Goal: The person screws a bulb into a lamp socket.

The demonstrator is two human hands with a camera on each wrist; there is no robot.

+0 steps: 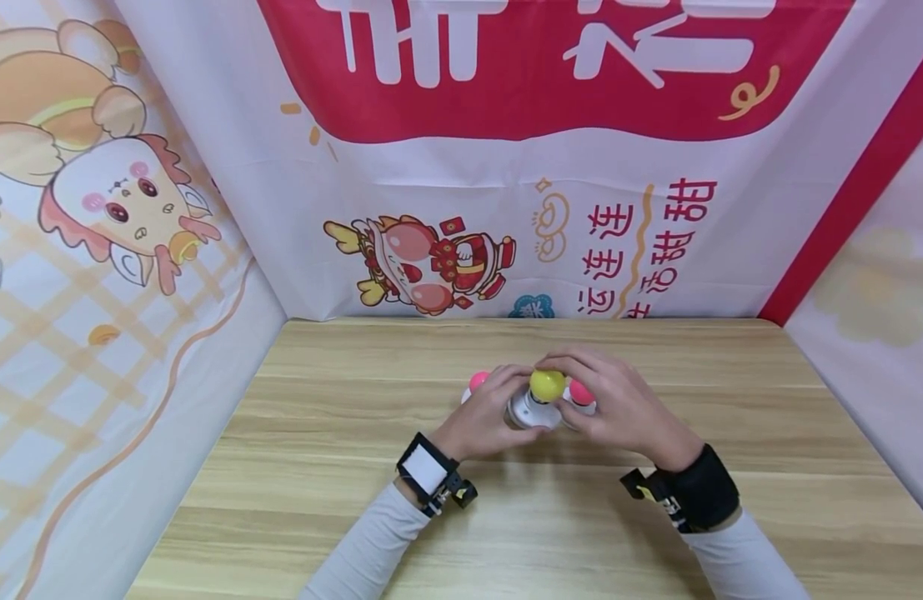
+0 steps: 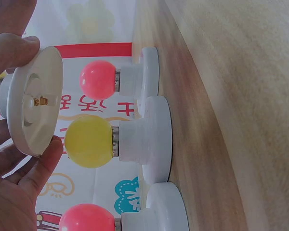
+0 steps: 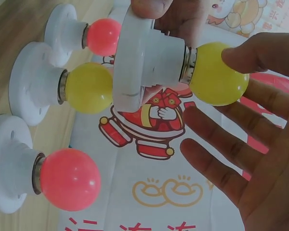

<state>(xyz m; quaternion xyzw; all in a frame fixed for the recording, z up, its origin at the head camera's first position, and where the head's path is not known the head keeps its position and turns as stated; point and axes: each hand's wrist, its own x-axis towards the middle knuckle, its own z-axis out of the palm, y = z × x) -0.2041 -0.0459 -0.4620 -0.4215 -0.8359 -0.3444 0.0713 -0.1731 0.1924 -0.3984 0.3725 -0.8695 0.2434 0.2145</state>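
Raised above the table, a white lamp socket (image 3: 164, 60) with a round base holds a yellow bulb (image 3: 219, 74). My left hand (image 1: 485, 419) grips the socket by its base, thumb and fingers at opposite edges. With thumb and fingers, my right hand (image 1: 619, 400) pinches the yellow bulb, the lower fingers spread away from it. Two brass screws (image 2: 41, 101) show on the base's hollow underside in the left wrist view. Behind stands a row of white sockets: a second yellow bulb (image 2: 89, 141) between a pink bulb (image 2: 98, 80) and another pink bulb (image 3: 70, 179).
The wood-grain table (image 1: 341, 500) carries the row of sockets toward its far side. A printed white and red cloth (image 1: 446, 167) hangs at the back edge, with a patterned cloth (image 1: 93, 250) on the left. Both wrists wear black straps with cameras.
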